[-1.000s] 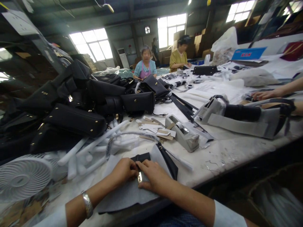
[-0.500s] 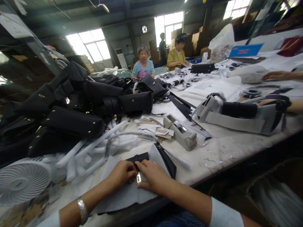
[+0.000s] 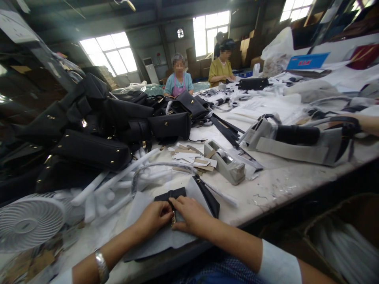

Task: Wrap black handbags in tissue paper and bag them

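A black handbag [image 3: 209, 197] lies in front of me, partly covered by a whitish wrapping sheet [image 3: 148, 244]. Its black strap [image 3: 178, 193] shows just beyond my fingers. Between my hands is a small gold metal clasp [image 3: 173, 219], seen nearly edge-on. My left hand [image 3: 158, 215] is closed in a pinch at the clasp's left side. From the right, my right hand [image 3: 191, 215] grips the clasp, thumb below and fingers stretched over the strap. My fingers hide most of the part where clasp and strap meet.
Black bags [image 3: 91, 148] are heaped at left, above white foam tubes [image 3: 100, 193] and a white fan [image 3: 29, 225]. Ahead sit a tape dispenser [image 3: 226, 163] and card strips [image 3: 192, 159]. Another wrapped bag [image 3: 296, 146] lies right, by a co-worker's arm [image 3: 370, 123]. Two people sit across the table.
The gold clasp has turned from showing its flat face to nearly edge-on between my fingers. At right, the co-worker's far hand has left the view. A person in the background has moved right.
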Action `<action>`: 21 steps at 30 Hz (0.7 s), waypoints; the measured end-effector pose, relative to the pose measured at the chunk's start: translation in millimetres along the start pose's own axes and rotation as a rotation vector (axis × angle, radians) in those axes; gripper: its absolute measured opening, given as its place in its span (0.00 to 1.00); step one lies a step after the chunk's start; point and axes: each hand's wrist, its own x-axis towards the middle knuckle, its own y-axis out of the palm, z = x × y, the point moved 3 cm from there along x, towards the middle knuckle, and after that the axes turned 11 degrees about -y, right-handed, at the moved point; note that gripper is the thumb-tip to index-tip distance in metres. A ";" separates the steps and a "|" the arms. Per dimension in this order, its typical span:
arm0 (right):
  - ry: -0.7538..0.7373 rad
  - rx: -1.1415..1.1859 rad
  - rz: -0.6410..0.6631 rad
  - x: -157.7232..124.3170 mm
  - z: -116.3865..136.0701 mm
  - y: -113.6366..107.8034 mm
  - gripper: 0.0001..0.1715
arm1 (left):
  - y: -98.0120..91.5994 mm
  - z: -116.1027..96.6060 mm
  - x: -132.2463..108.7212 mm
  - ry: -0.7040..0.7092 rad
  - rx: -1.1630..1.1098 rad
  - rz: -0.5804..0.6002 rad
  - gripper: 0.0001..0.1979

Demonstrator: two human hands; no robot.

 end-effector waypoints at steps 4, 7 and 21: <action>-0.003 -0.012 -0.002 0.7 1.0 -1.1 0.47 | 3.9 0.1 -5.9 0.017 -0.048 0.014 0.10; -0.005 -0.015 0.001 1.1 2.2 -2.9 0.45 | 0.6 -5.7 -7.7 0.034 -0.043 -0.035 0.10; 0.023 -0.027 0.010 0.1 5.7 -8.1 0.41 | -3.6 -13.3 -6.0 -0.087 -0.312 -0.071 0.12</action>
